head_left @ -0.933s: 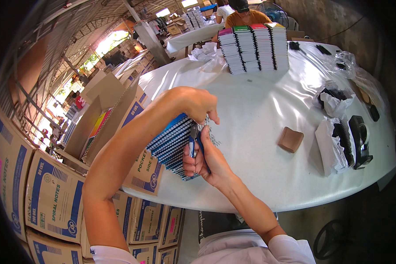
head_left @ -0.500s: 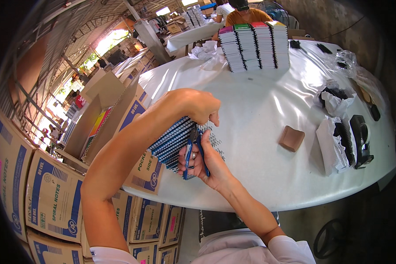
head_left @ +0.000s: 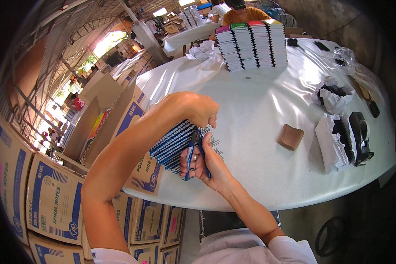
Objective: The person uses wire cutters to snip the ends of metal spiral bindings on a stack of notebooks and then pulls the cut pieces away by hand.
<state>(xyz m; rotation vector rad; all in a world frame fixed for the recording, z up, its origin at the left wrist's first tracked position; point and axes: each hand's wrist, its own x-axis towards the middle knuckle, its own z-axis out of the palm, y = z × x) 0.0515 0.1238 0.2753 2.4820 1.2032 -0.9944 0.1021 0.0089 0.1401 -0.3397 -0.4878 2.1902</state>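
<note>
In my right hand (head_left: pixel 202 160) I hold a pair of blue-handled pliers (head_left: pixel 189 159), its handles spread between my fingers and thumb. The dark jaws point up toward my left hand, against a stack of spiral-bound notebooks (head_left: pixel 174 140) with blue edges and rows of wire coils. Loose coil ends stick out past the stack's right side. My left arm crosses over the stack, and my left hand (head_left: pixel 202 110) is bent down at its far end with curled fingers. Whatever those fingers pinch is hidden behind the hand.
A brown block (head_left: pixel 291 137) lies to the right, near torn white paper with black coils (head_left: pixel 344 138) and a black tape dispenser (head_left: pixel 361 138). Stacked notebooks (head_left: pixel 251 48) stand at the back, before a seated person. Cardboard boxes (head_left: pixel 53 198) crowd the left.
Both hands stay almost in place, with the pliers still at the stack. The whole view has shifted very slightly.
</note>
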